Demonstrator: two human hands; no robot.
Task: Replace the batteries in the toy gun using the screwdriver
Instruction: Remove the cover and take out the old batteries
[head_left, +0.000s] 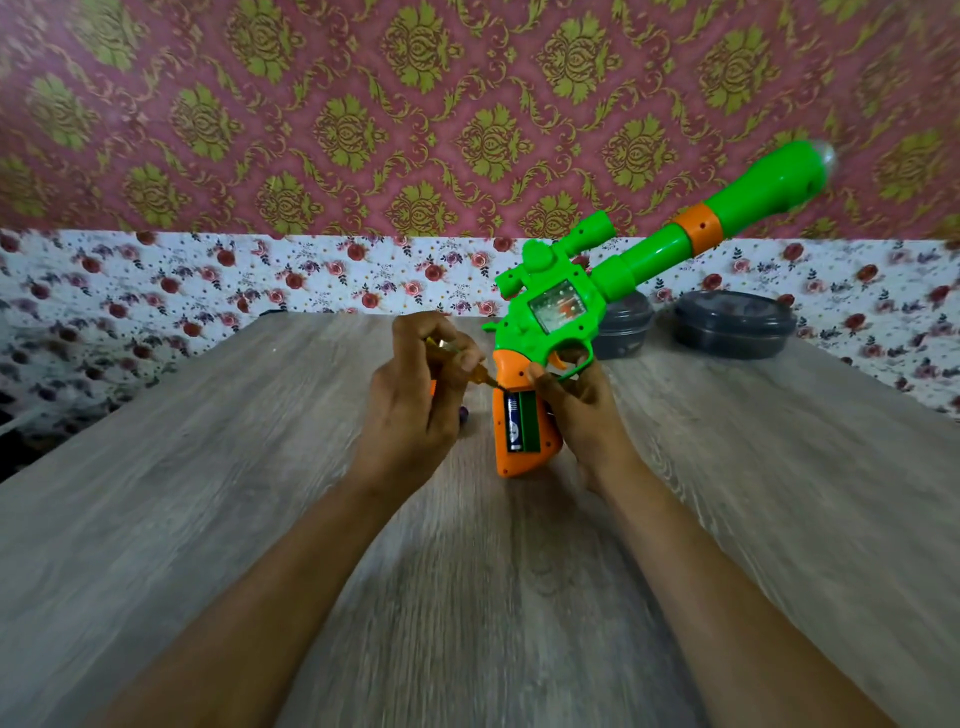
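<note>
A green and orange toy gun (613, 275) stands with the butt of its orange grip on the wooden table, barrel slanting up to the right. The battery compartment in the grip is uncovered, and one dark battery (514, 420) lies in its left slot beside a green slot. My right hand (576, 410) grips the handle from the right, near the trigger. My left hand (415, 395) holds a yellow-handled screwdriver (470, 366), whose tip touches the upper left corner of the compartment. Behind my left hand a small orange piece (432, 387) and a dark object (464, 414) are partly hidden.
Two dark round lidded containers (732, 325) (623, 327) stand at the back right of the wooden table (234, 467), behind the gun. A floral cloth covers the surface around the table, below a patterned wall.
</note>
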